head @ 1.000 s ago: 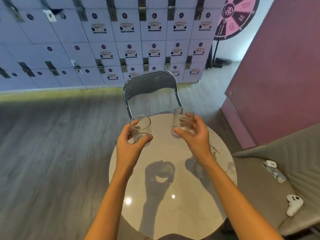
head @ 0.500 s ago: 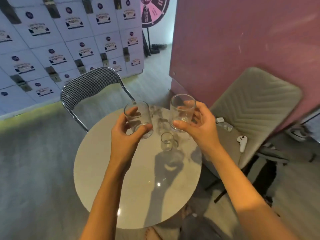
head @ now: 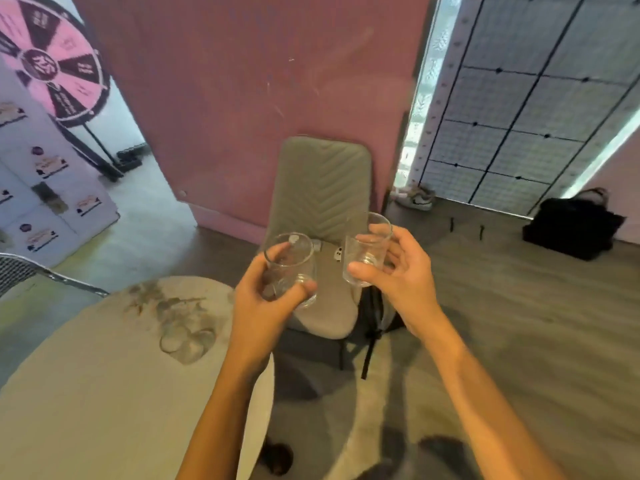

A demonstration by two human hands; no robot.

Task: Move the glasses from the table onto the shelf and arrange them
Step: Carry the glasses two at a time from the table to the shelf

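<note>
My left hand [head: 266, 303] grips a short, wide clear glass [head: 294, 258], held upright in the air past the right edge of the round marble table [head: 86, 393]. A taller clear glass [head: 367, 247] is held upright in my right hand [head: 405, 271], over the grey chair. One small clear glass [head: 187, 336] still stands on the table, blurred, left of my left wrist. No shelf is in view.
A grey padded chair [head: 322, 188] stands straight ahead against a pink wall [head: 242, 98], with small white objects on its seat. A wire-grid panel [head: 530, 98] is at the right, a black bag [head: 571, 230] on the floor, a metal chair [head: 20, 271] at the left.
The view has swung to the right, away from the lockers. Both hands carried their glasses off the table toward the grey chair. The small glass stayed on the table.
</note>
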